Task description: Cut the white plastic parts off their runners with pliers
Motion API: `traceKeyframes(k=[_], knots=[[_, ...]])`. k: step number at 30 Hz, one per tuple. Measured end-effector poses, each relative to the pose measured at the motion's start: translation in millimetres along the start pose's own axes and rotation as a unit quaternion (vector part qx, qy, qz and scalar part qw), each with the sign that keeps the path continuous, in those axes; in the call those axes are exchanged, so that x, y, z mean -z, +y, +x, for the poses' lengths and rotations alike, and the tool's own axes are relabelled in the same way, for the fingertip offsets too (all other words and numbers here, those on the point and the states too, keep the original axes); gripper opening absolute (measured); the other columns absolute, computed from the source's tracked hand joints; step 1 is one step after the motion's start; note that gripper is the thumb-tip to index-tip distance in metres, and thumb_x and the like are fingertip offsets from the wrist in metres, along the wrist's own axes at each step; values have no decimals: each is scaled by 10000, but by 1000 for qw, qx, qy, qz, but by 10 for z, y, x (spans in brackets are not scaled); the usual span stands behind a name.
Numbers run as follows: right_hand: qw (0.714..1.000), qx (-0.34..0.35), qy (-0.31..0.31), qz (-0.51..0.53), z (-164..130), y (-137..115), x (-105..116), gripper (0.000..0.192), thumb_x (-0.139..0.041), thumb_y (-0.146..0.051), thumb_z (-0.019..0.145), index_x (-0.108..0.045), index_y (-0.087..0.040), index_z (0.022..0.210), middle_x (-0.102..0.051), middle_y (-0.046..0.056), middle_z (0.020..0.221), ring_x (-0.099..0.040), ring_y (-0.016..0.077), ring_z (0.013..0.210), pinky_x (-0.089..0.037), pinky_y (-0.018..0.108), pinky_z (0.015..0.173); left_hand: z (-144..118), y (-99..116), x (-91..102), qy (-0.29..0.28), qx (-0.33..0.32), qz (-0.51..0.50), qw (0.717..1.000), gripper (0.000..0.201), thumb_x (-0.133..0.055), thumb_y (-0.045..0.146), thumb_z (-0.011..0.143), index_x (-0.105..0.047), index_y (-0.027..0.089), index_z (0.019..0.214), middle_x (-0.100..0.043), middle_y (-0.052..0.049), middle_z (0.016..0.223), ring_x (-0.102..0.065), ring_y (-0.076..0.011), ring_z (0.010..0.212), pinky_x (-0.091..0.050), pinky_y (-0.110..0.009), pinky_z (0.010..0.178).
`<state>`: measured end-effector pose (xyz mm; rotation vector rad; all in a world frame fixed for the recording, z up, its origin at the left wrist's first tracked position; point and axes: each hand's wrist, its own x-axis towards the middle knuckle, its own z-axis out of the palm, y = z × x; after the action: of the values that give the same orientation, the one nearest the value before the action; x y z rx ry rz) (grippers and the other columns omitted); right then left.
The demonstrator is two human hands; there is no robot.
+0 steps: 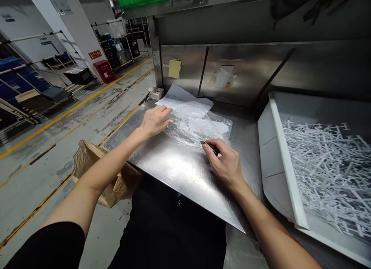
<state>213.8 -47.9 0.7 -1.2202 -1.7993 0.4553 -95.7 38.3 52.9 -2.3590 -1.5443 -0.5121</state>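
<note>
On the steel bench (pixel 179 166), clear plastic bag (pixel 199 126) lies between hands: left hand (pixel 156 120) half-curled at its left edge, grip unclear; right hand (pixel 227 160) pinches dark tool (pixel 214 148) at near edge.

Left arm (pixel 111 164) reached forward | left hand (pixel 155 121) faced palm-down, loosely spread | right arm (pixel 265 217) slanted inward | right hand (pixel 226 161) was curled, pinching
</note>
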Motion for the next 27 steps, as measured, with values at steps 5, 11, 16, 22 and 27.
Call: traceKeyframes(k=[5, 11, 16, 22, 27], knots=[[1000, -19, -5, 7, 79, -58, -96, 285, -644, -485, 1046, -771, -230, 1038, -803, 61, 944, -709, 232, 813, -501, 362, 783, 338, 167, 156, 14, 18, -33, 999, 263, -596, 338, 1095, -749, 211, 1266, -801, -90, 1164, -713, -285, 1083, -427, -347, 736], [999, -21, -16, -35, 381, -166, -129, 257, -616, -451, 1047, -764, -241, 1028, -833, 58, 1021, -733, 239, 874, -502, 358, 820, 760, 373, 226, 19, -21, 13, 1000, 319, -478, 200, 1087, -776, 187, 1198, -776, -130, 1160, -697, -302, 1061, -417, -375, 733], [995, -19, -12, -93, 622, -118, -92, 252, -609, -445, 1031, -762, -250, 986, -832, 68, 1043, -733, 275, 954, -492, 379, 860, 895, 428, 69, -1, -87, 44, 995, 372, -439, 46, 1033, -787, 141, 1124, -765, -180, 1102, -672, -286, 973, -412, -385, 727], [986, -30, 23, -160, 716, 66, -78, 282, -577, -440, 1031, -760, -233, 977, -816, 120, 1041, -713, 318, 1016, -485, 434, 931, 834, 243, -124, -30, -112, 49, 992, 370, -462, 20, 1014, -759, 144, 1196, -756, -168, 1127, -664, -269, 946, -406, -364, 712], [978, -25, 27, -206, 686, 245, -123, 257, -584, -416, 1009, -730, -226, 915, -808, 141, 1018, -698, 334, 1058, -459, 484, 1035, 695, 59, -235, -45, -106, 12, 993, 492, -448, -2, 990, -706, 175, 1370, -747, -167, 1221, -679, -278, 1019, -461, -370, 758]])
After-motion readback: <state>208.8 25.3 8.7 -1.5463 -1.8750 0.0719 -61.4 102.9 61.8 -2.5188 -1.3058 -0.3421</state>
